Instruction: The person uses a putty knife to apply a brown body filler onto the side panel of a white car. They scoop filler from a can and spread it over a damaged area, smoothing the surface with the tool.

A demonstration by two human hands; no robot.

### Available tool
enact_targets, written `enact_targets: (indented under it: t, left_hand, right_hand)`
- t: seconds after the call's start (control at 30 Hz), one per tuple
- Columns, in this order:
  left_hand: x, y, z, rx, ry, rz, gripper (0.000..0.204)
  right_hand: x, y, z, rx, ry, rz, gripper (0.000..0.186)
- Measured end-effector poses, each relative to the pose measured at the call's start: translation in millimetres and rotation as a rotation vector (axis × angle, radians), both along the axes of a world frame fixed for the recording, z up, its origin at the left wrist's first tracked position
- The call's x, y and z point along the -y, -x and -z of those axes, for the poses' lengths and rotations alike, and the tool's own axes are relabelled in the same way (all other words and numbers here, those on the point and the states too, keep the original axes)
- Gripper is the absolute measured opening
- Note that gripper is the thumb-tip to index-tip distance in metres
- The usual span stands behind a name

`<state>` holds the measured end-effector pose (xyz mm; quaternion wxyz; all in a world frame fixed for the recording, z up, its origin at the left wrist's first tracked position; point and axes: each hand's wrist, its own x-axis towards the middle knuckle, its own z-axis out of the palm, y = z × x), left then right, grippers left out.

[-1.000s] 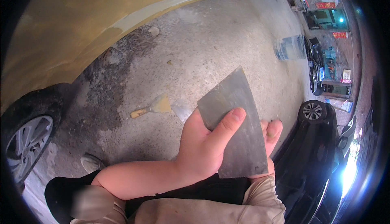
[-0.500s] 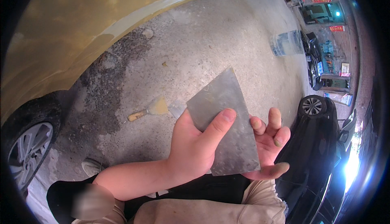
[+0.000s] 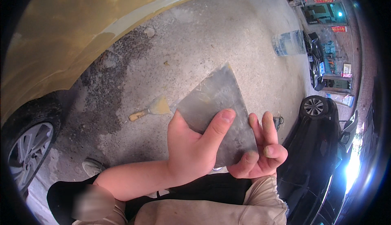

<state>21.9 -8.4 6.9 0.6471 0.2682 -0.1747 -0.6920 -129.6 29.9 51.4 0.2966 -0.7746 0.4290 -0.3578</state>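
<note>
My left hand (image 3: 191, 147) grips a flat grey metal plate (image 3: 216, 98), its thumb pressed on the smeared upper face and its other fingers hidden underneath. The plate is tilted, one corner pointing away from me. At its near right corner my right hand (image 3: 260, 155) has the thumb over the face, with curled, dirt-marked fingers along the right edge. Beyond my left hand, a putty knife (image 3: 151, 109) with a wooden handle and yellowish blade lies on the concrete. A pale sliver next to its blade is mostly covered by the plate.
A car body with yellowish-brown patches (image 3: 81, 29) curves along the left, above a wheel (image 3: 30, 149). To the right stands a black car (image 3: 313, 155). A translucent bucket (image 3: 288, 43) is farther back on the concrete floor (image 3: 211, 37). My knees are below my hands.
My right thumb has come from beneath the plate onto its near right corner, and its fingers have curled closer. The plate has shifted slightly left, still in my left hand.
</note>
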Motion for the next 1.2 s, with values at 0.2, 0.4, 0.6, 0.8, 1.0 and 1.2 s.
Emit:
enact_targets:
  t: [0.2, 0.4, 0.6, 0.8, 1.0, 1.2]
  left_hand:
    - [-0.5, 1.1, 5.7, 0.113, 0.067, -0.081, 0.020]
    - [4.5, 3.1, 11.1, 0.071, 0.089, -0.079, 0.020]
    - [3.5, 2.5, 14.0, 0.126, 0.119, -0.079, 0.020]
    - [2.4, 2.6, 16.0, 0.198, 0.150, -0.111, 0.016]
    - [3.6, 3.6, 14.9, 0.242, 0.183, -0.127, 0.015]
    - [3.3, 4.2, 14.7, 0.203, 0.164, -0.110, 0.016]
  right_hand:
    - [9.0, -6.1, 3.2, -0.117, 0.103, 0.019, 0.034]
    - [18.3, -4.9, 10.5, 0.170, 0.087, 0.149, 0.047]
    - [19.7, -3.0, 6.4, 0.066, 0.083, 0.202, 0.047]
    - [23.6, -4.5, 5.0, 0.121, 0.074, 0.213, 0.041]
    - [24.1, -7.0, 13.0, 0.497, -0.055, 0.280, 0.039]
    - [24.1, -6.8, 13.3, 0.416, 0.005, 0.257, 0.038]
